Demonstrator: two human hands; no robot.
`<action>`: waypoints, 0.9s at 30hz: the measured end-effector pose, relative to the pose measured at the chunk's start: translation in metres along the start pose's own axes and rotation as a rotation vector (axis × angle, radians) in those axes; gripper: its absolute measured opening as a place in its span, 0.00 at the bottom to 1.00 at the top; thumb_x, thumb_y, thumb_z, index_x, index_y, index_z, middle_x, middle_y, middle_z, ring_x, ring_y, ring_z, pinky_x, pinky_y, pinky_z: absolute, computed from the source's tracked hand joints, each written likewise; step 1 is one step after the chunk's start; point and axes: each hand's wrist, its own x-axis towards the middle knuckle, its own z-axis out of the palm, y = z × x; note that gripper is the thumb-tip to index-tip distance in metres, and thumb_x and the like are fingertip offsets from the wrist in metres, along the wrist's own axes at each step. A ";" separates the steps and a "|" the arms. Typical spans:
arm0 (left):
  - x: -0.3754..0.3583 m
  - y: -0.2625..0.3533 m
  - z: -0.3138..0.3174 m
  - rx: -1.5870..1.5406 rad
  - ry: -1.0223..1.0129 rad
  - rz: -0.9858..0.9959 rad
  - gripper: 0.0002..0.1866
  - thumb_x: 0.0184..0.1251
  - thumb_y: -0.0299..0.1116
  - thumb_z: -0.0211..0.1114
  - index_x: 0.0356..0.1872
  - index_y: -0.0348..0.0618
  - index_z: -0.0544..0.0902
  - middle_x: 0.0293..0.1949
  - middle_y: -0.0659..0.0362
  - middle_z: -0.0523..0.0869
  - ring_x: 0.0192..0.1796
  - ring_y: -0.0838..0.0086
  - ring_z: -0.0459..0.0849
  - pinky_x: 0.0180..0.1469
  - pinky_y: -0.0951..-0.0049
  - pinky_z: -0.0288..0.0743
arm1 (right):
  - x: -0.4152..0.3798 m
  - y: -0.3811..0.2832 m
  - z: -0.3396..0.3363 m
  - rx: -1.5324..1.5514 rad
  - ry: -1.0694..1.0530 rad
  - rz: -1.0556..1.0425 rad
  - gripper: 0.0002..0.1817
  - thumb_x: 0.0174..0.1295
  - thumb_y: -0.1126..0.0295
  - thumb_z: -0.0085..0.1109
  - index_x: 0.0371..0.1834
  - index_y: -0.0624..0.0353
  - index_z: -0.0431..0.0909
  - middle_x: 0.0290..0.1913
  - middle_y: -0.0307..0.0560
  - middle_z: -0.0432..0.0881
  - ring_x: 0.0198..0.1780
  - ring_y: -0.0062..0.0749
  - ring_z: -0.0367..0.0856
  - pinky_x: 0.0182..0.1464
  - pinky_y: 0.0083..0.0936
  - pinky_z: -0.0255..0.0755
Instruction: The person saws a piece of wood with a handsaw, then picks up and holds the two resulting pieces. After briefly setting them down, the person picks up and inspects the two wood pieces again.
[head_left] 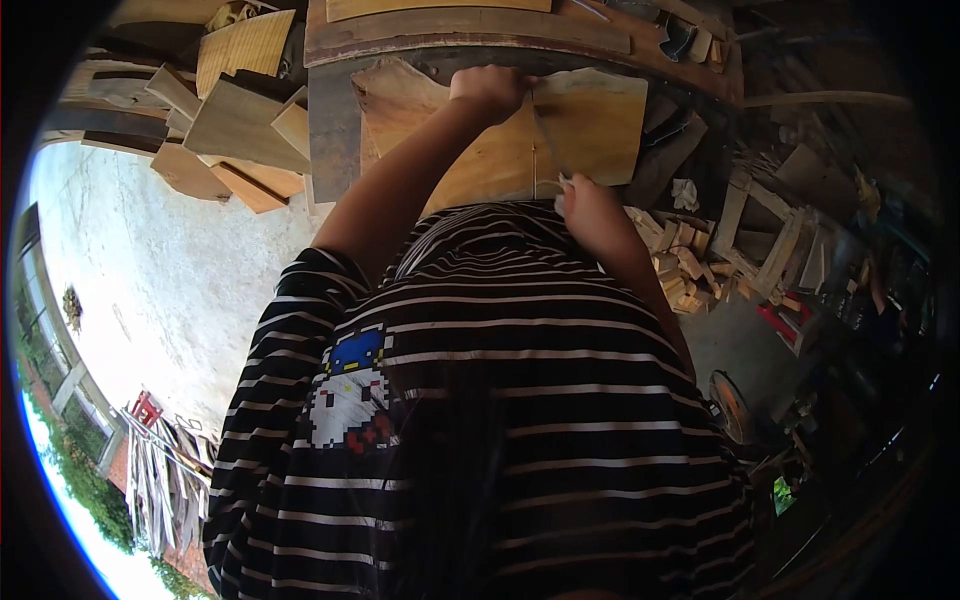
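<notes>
A pale brown wooden board (595,125) with a wavy far edge lies on the bench before me, a dark line crossing it lengthwise. My left hand (490,92) is closed at its far edge, fingers bent down and partly hidden. Close to my body, at the near edge, my right hand (592,207) is closed too. Between both hands a thin grey strip (550,146) runs slantwise over the wood; it is too small to tell its kind. The ends of the strip are covered by my fingers.
Behind the board stretches a workbench (480,35) with long planks. Stacked wood offcuts (245,120) lie to the left. On the right are a heap of small wood blocks (685,265), a wooden frame (735,210) and a fan (730,405).
</notes>
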 end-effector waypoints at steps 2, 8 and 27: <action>0.005 -0.003 0.002 -0.001 0.003 -0.007 0.26 0.70 0.58 0.38 0.48 0.54 0.81 0.45 0.52 0.84 0.49 0.56 0.82 0.50 0.57 0.75 | -0.017 0.008 -0.011 -0.025 -0.031 0.038 0.15 0.66 0.64 0.44 0.38 0.67 0.74 0.31 0.66 0.79 0.38 0.59 0.79 0.42 0.45 0.73; 0.005 0.004 0.001 -0.013 -0.039 -0.026 0.26 0.70 0.58 0.38 0.48 0.54 0.81 0.45 0.53 0.84 0.49 0.56 0.82 0.51 0.57 0.74 | 0.020 0.007 0.013 -0.003 0.060 -0.001 0.15 0.66 0.64 0.44 0.38 0.67 0.74 0.32 0.66 0.79 0.39 0.60 0.79 0.42 0.46 0.72; 0.018 0.001 0.006 -0.007 -0.065 -0.052 0.27 0.69 0.59 0.38 0.51 0.55 0.80 0.48 0.51 0.83 0.53 0.56 0.80 0.54 0.57 0.72 | -0.021 0.017 -0.001 -0.026 -0.011 0.116 0.16 0.67 0.62 0.43 0.38 0.66 0.74 0.32 0.66 0.79 0.39 0.60 0.79 0.41 0.46 0.72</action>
